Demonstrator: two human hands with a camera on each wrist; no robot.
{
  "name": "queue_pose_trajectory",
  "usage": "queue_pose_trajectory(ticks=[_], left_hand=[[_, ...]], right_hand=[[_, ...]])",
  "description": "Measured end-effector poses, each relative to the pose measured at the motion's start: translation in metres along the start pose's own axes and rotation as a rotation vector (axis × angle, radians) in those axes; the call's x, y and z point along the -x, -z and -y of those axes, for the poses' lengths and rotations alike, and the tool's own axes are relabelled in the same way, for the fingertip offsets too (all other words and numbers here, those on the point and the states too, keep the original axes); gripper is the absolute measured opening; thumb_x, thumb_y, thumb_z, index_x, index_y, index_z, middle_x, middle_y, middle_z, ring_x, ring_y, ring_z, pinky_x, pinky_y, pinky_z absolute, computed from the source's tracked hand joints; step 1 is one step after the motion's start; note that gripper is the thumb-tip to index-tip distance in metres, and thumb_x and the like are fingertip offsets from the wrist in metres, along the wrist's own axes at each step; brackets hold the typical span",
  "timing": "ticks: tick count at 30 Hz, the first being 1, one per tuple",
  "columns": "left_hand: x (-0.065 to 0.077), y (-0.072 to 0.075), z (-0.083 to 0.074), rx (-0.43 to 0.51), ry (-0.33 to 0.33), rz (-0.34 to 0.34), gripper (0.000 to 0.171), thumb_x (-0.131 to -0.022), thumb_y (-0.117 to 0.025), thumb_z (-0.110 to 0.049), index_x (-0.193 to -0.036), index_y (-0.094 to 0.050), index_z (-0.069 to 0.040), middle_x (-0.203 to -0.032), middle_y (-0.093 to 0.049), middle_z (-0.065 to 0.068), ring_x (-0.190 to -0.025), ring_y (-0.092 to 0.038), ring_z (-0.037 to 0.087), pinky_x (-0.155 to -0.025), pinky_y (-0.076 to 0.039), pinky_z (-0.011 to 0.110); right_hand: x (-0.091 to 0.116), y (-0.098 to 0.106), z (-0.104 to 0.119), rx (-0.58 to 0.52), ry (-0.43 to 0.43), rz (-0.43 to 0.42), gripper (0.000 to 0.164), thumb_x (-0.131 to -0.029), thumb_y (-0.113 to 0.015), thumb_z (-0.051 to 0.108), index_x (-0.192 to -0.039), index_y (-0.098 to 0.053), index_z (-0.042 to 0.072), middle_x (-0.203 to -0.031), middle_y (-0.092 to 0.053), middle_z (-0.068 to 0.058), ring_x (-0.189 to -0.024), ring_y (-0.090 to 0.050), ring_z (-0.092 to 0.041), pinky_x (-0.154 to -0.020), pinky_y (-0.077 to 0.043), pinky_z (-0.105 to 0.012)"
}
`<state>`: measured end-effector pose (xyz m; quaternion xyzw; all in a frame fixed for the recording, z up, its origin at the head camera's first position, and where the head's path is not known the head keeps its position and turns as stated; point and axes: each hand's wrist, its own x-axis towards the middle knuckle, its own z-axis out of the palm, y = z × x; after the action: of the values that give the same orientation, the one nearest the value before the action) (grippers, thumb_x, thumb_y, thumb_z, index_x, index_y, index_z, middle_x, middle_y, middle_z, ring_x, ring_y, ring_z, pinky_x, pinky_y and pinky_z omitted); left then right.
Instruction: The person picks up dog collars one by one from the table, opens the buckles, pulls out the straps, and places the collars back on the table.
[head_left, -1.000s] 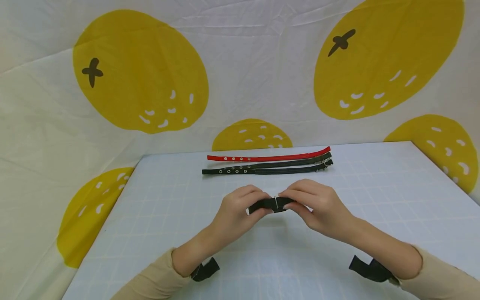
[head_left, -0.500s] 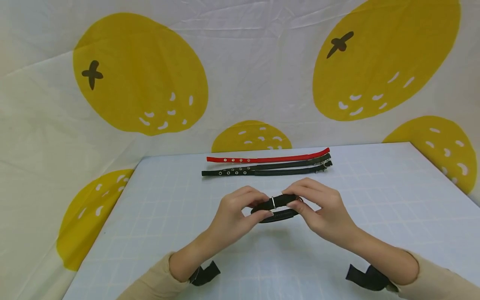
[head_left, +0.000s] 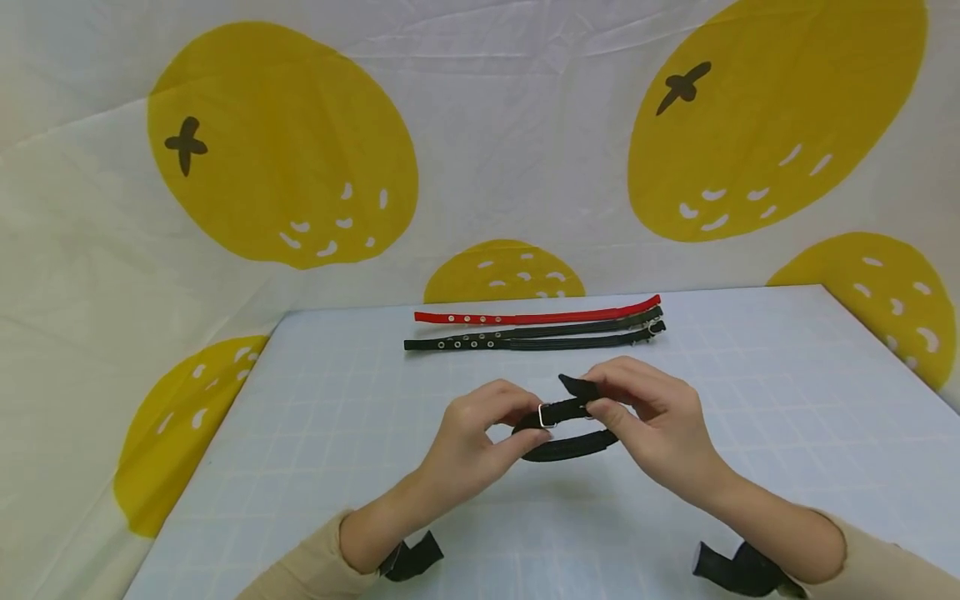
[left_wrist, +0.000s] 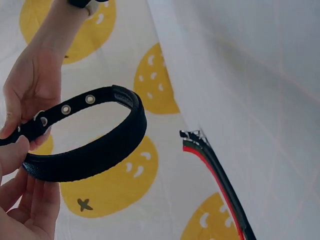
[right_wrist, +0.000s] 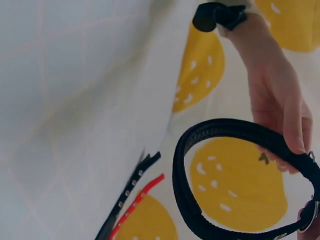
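Both hands hold a black collar bent into a closed loop above the table. My left hand [head_left: 486,429] pinches the loop's left end beside its metal buckle [head_left: 541,415]. My right hand [head_left: 654,408] pinches the strap on the right, and a loose strap tip [head_left: 577,386] sticks up by its fingers. The padded lower side of the collar [head_left: 566,450] hangs below. Metal-rimmed holes show on the collar [left_wrist: 100,159] in the left wrist view. In the right wrist view, the collar [right_wrist: 179,170] forms a wide ring, with my left hand [right_wrist: 280,107] at its upper right.
Beyond the hands, a red collar [head_left: 540,317], a dark green collar [head_left: 566,327] and a second black collar [head_left: 570,342] lie side by side on the pale table [head_left: 337,400]. A white cloth with yellow fruit prints [head_left: 517,150] stands behind the table.
The right hand has drawn a little to the right. The loop has come into fuller view, and the strap tip now stands up free by the right fingers. The collars on the table stay put.
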<state>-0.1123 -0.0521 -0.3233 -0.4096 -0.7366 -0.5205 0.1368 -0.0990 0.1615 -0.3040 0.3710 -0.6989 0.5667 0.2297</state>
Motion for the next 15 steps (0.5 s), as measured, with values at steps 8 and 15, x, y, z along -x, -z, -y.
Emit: queue_pose_trajectory(ticks=[8, 15], left_hand=[[0.0013, -0.0011, 0.0000, -0.036, 0.076, -0.003, 0.034, -0.077, -0.075, -0.006, -0.109, -0.064, -0.006, -0.089, -0.062, 0.000, -0.080, -0.058, 0.008, -0.073, -0.053, 0.021], [0.0040, -0.0029, 0.0017, -0.131, 0.029, 0.037, 0.033, -0.081, -0.071, -0.004, -0.113, -0.064, -0.006, -0.095, -0.059, 0.000, -0.083, -0.058, 0.007, -0.073, -0.051, 0.017]], right_hand=[[-0.0033, 0.0028, 0.0022, 0.062, -0.090, 0.048, 0.035, -0.071, -0.070, -0.018, -0.100, -0.067, 0.000, -0.093, -0.065, -0.004, -0.082, -0.062, -0.013, -0.074, -0.053, -0.024], [-0.0072, 0.0020, 0.0003, 0.100, -0.087, 0.085, 0.035, -0.071, -0.072, -0.014, -0.102, -0.069, 0.003, -0.092, -0.067, -0.001, -0.081, -0.061, -0.012, -0.072, -0.053, -0.023]])
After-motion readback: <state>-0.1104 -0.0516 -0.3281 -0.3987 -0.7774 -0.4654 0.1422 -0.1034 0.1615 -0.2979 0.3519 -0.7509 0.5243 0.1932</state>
